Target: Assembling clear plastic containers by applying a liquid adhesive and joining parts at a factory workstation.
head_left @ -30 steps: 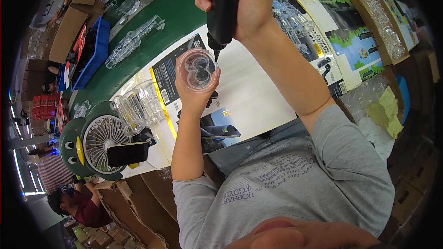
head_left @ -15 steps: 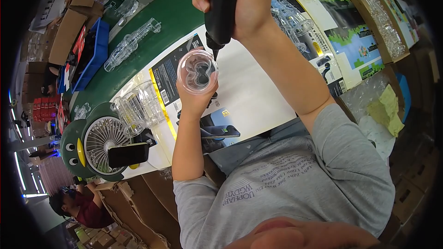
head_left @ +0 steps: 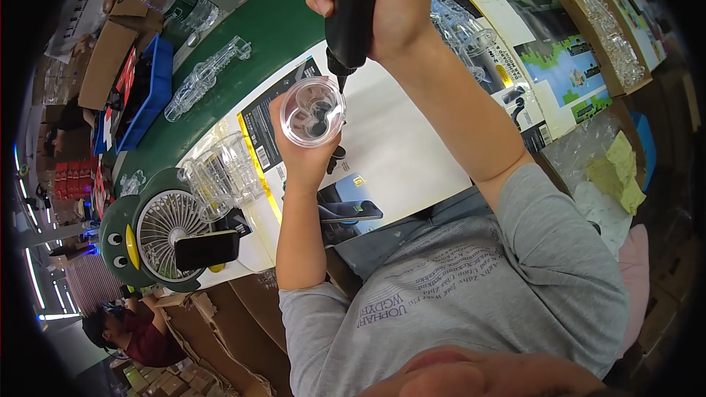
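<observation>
Head view shows the left hand (head_left: 298, 148) cupping a clear plastic cup (head_left: 314, 111) from beneath above the green table (head_left: 276, 33), the right hand (head_left: 382, 0) clenched round a black power screwdriver (head_left: 351, 7); cup judged light, rigid, slippery, best gripped around its wall.

A green desk fan (head_left: 163, 229) with cartoon eyes, a dark phone (head_left: 207, 249), a blue bin (head_left: 151, 93), cardboard boxes (head_left: 103, 62)

Green workbench (head_left: 279, 26) amid stacked cardboard boxes (head_left: 103, 59), bright overhead lighting.
</observation>
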`<state>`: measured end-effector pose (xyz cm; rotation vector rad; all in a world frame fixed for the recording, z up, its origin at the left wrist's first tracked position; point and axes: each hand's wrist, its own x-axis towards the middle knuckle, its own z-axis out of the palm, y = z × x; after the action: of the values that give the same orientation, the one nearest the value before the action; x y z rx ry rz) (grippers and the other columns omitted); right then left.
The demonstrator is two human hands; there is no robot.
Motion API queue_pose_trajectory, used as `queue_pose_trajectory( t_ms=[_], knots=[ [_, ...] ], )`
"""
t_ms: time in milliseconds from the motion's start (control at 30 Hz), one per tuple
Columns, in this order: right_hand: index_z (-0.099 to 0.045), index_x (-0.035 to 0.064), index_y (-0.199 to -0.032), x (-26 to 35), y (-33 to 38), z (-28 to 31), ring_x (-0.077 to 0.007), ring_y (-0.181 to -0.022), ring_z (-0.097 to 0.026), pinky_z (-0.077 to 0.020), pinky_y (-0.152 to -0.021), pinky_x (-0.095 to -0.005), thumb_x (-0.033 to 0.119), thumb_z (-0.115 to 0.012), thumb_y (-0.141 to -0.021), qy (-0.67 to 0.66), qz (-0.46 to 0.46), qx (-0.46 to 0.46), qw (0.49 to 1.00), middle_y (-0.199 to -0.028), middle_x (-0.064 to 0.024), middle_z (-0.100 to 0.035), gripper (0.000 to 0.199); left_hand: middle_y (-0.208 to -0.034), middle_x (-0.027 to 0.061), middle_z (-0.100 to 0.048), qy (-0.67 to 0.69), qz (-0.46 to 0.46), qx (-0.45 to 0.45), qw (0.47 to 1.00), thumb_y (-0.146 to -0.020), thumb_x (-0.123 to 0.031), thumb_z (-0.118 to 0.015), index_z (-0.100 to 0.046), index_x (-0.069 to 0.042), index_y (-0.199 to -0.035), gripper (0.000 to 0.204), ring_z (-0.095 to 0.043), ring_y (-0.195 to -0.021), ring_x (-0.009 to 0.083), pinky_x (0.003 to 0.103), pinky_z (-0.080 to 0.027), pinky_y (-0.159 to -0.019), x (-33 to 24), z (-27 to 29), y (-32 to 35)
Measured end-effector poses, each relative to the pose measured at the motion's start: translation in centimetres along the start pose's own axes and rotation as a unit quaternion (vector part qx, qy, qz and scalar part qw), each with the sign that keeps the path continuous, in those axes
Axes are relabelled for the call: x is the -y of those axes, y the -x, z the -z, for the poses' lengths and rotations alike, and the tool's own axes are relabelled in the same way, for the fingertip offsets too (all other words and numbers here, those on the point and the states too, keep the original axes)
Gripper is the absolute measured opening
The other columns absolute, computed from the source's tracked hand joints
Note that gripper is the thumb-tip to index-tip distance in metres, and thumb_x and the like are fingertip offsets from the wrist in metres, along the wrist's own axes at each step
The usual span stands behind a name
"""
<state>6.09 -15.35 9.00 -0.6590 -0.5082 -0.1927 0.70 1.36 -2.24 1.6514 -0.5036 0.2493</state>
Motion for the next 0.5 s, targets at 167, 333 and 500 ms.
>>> queue_pose_trajectory(
  t_ms=[167,333,500],
  knots=[
    [-0.049,0.0055,-0.078,0.39,-0.06,0.00,-0.0129,-0.044,-0.047,-0.0403,-0.044,-0.0220,0.034,-0.031,-0.095,-0.004,0.011,-0.010,1.000,-0.053,-0.0055,-0.048,0.038,-0.109,0.0087,-0.052,-0.031,-0.009,-0.012,0.999,-0.063,-0.005,-0.074,-0.046,0.000,-0.117,0.061,-0.054,-0.101,0.0186,0.030,-0.044,-0.089,-0.39,0.17,-0.10],
    [-0.048,0.0053,-0.078,0.81,-0.17,0.02,-0.0132,-0.044,-0.047,-0.0406,-0.045,-0.0221,0.034,-0.031,-0.095,0.011,0.021,-0.011,1.000,-0.054,-0.0058,-0.048,0.037,-0.111,0.0092,-0.053,-0.042,-0.011,0.000,0.999,-0.061,-0.006,-0.074,-0.046,0.000,-0.118,0.063,-0.055,-0.102,0.0196,0.030,-0.044,-0.090,0.14,0.61,-0.12],
    [-0.048,0.0055,-0.078,0.77,-0.12,0.16,-0.0131,-0.045,-0.047,-0.0406,-0.045,-0.0221,0.034,-0.031,-0.095,0.011,0.022,-0.013,1.000,-0.054,-0.0056,-0.048,0.037,-0.113,0.0117,-0.054,-0.011,-0.024,-0.034,0.999,-0.063,-0.008,-0.074,-0.045,0.000,-0.117,0.061,-0.056,-0.105,0.0216,0.033,-0.044,-0.092,-0.13,0.21,0.02]
  ],
)
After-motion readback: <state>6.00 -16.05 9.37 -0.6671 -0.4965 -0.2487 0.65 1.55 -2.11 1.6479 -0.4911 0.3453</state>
